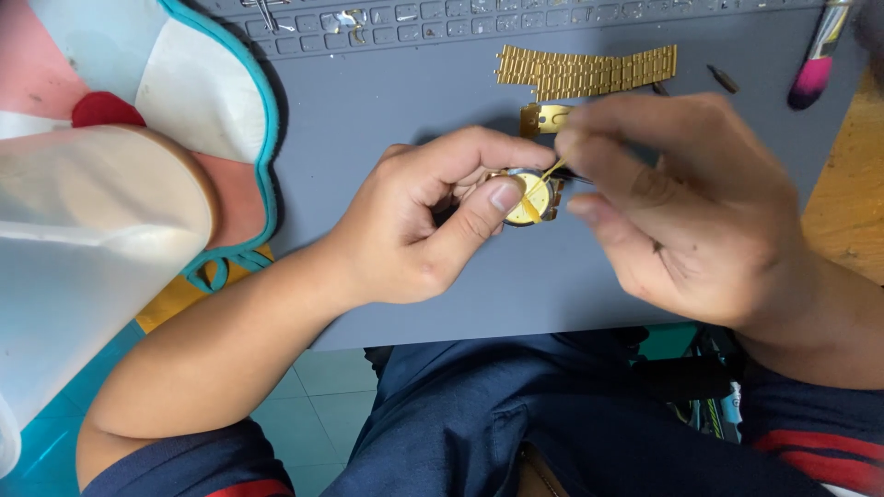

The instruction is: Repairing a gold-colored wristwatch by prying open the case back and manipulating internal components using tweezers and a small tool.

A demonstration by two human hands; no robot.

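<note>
My left hand [425, 219] grips a small round gold watch case [531, 197] between thumb and fingers, just above the grey work mat [387, 101]. My right hand [681, 198] pinches a thin yellow stick [553, 169] whose tip rests on the watch face. A dark slim tool shows behind the right fingers near the case. A gold link watch band [589, 70] lies flat on the mat beyond the hands, with a gold clasp piece [545, 118] just below it.
The mat's far edge has a grid of small compartments [442, 20] with tiny metal parts. A pink-tipped brush [815, 57] lies at the far right. A white plastic container [83, 239] and a teal-edged cloth [230, 92] sit at left. Wooden tabletop [852, 193] shows right.
</note>
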